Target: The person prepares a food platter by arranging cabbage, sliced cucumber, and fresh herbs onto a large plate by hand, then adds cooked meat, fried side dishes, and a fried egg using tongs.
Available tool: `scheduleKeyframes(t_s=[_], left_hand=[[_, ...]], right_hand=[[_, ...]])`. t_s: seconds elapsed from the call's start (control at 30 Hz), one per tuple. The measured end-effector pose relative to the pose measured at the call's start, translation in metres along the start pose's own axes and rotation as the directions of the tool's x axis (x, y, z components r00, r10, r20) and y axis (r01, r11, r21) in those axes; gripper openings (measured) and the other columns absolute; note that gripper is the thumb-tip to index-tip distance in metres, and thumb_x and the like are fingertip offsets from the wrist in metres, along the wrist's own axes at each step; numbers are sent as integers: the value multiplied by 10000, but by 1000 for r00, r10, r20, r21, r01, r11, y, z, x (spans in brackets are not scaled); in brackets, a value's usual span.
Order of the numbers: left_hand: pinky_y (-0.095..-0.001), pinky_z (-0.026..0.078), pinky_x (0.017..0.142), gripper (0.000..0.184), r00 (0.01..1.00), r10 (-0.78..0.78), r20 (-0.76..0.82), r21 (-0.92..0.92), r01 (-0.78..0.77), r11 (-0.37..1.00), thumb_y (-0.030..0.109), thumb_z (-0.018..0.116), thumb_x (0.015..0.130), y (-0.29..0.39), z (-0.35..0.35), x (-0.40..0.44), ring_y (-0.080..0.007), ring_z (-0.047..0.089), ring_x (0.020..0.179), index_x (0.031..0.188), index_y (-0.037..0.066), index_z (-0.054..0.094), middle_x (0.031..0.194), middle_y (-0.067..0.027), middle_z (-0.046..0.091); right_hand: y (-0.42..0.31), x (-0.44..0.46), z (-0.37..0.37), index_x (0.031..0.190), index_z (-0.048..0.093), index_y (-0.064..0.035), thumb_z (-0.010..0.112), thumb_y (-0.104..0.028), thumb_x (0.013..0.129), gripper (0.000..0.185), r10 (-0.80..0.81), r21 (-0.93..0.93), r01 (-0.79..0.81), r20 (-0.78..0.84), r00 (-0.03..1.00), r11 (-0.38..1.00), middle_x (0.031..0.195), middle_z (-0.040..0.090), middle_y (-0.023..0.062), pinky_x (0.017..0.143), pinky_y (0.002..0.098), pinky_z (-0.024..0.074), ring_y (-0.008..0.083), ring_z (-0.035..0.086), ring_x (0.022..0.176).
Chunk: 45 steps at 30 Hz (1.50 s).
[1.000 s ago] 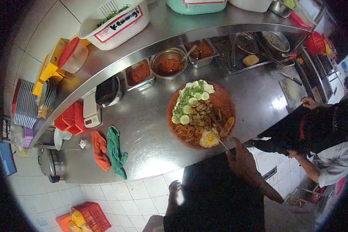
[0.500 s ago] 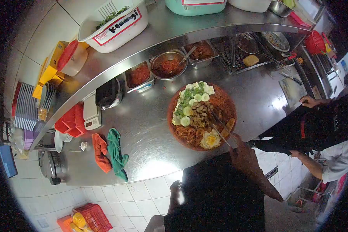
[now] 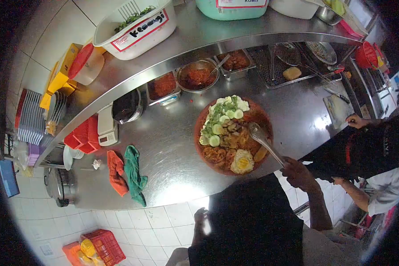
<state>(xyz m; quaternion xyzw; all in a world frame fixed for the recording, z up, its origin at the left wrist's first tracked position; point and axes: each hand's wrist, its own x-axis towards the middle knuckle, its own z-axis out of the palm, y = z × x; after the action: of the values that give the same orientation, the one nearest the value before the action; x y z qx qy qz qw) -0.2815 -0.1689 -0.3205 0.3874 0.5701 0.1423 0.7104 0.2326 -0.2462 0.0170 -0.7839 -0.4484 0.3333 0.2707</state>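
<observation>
My right hand is closed around metal tongs, seen side-on, their tips over the sauce on the right of a round reddish-brown platter. On the platter are cucumber slices with leafy greens and pale cabbage at the upper left, brown chunks in the middle, shredded meat at the lower left and a fried egg near the front edge. My left hand hangs low beside my dark apron, away from the counter. Its fingers are too dark to make out.
Pans of red sambal stand along the counter's back, under a steel shelf. Orange and green cloths and a scale lie leftward. Another person's hand is at the right, near a cutting board.
My right hand has moved right and turned the tongs, whose tips have shifted up and right from the middle of the platter. The view has shifted slightly. My left hand stays low.
</observation>
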Motion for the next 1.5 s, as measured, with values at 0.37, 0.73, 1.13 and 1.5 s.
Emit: scheduleKeyframes(t_s=[0.37, 0.73, 1.13, 1.5], left_hand=[[-401, 542, 765, 381, 998, 50, -41, 27, -49, 998, 330, 598, 943, 42, 21, -21, -271, 670, 897, 1217, 66, 587, 1044, -120, 671], [-387, 521, 742, 377, 977, -151, -152, -51, 145, 988, 262, 496, 946, 30, 38, -30, -240, 644, 839, 1252, 53, 561, 1032, -120, 669], [-300, 515, 558, 358, 996, -84, -3, -406, 76, 911, 209, 594, 901, -68, 11, -2, -194, 644, 729, 1190, -2, 590, 949, -131, 689], [-345, 524, 655, 343, 988, -34, -147, 56, 43, 998, 248, 565, 939, -2, 26, -22, -230, 659, 811, 1219, 50, 573, 1013, -122, 682]], right_hand=[[50, 76, -3, 1320, 534, -101, 566, -281, 953, 410, -70, 340, 47, 54, 996, 939, 877, 616, 49, 531, 235, 464, 104, 551, 634], [-39, 61, -70, 1323, 526, -84, 593, -306, 935, 451, 168, 24, -168, 9, 986, 986, 797, 650, 120, 591, 389, 488, 260, 599, 585], [-57, 46, -78, 1319, 530, -81, 620, -274, 902, 468, 0, -533, -150, -271, 963, 833, 759, 657, 191, 719, 464, 516, 366, 661, 766], [-57, 40, -99, 1360, 516, -186, 655, -247, 857, 526, -7, -662, -180, -270, 963, 728, 838, 625, 112, 701, 446, 493, 304, 628, 778]])
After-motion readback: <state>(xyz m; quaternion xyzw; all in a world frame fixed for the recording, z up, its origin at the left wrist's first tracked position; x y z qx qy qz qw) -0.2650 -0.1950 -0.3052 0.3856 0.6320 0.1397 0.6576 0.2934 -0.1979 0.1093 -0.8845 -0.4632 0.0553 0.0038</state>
